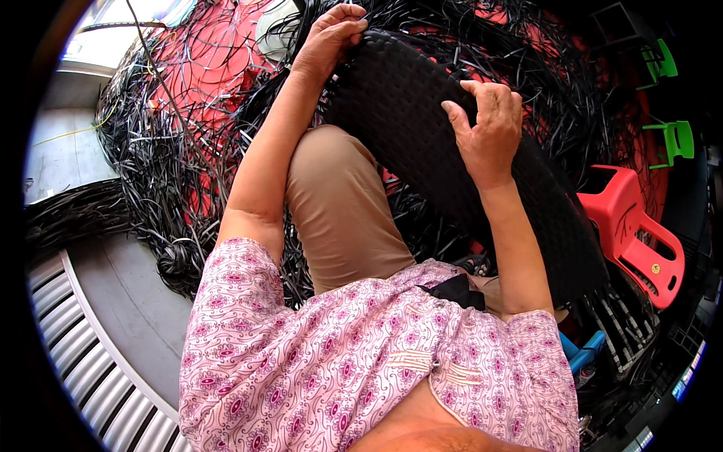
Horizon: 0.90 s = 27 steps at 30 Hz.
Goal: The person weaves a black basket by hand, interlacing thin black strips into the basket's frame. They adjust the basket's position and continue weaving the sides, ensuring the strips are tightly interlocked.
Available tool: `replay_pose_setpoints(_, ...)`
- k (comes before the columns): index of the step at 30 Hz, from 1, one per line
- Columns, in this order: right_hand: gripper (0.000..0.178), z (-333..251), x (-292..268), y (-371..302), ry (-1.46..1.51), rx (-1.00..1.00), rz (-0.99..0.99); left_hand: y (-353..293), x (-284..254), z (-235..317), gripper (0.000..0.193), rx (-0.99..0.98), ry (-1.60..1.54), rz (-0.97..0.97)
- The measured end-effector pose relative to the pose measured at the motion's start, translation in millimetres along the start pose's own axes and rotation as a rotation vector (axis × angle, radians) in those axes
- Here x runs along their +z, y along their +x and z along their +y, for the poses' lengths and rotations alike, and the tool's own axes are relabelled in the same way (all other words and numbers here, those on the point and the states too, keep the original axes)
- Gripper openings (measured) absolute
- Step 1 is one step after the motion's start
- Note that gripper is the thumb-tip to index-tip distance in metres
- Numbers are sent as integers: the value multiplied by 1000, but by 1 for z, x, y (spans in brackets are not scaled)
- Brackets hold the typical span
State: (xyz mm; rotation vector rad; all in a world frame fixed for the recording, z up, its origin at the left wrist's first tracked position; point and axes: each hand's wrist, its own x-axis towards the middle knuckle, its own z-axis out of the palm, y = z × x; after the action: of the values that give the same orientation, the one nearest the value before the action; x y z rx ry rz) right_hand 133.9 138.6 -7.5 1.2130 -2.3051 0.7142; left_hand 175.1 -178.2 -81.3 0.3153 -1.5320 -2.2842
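A long black panel woven from flat plastic strips (422, 98) slopes from the top middle down to the lower right, beside my raised knee. At its far left corner my left hand (331, 41) is closed in a pinch; what lies between the fingertips is too small to make out. My right hand (491, 124) hovers over the panel's far edge, thumb and fingers apart, with nothing visible in it. Loose strip ends (621, 331) stick out along a frame at the panel's lower right end.
Heaps of loose black strips (173, 173) spread across the red floor (199, 56) around me. A red plastic chair (640, 233) stands at the right, and green chairs (670, 143) lie beyond. Slatted grey metal (98, 361) borders the lower left. Something blue (584, 352) sits by my right side.
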Motion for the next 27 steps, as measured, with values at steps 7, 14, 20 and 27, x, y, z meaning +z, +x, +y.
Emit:
replay_pose_setpoints(7,55,30,-53,-42,-174,126,-24,2,-7,10,27,7,242,-48)
replay_pose_setpoints(14,52,62,-91,-93,-361,152,-111,-14,30,34,23,-142,123,72)
replay_pose_setpoints(20,52,62,-81,-96,-387,140,-39,-5,-2,41,46,-101,153,320)
replay_pose_setpoints(27,48,65,-86,-89,-185,160,69,16,-73,38,51,484,1448,49)
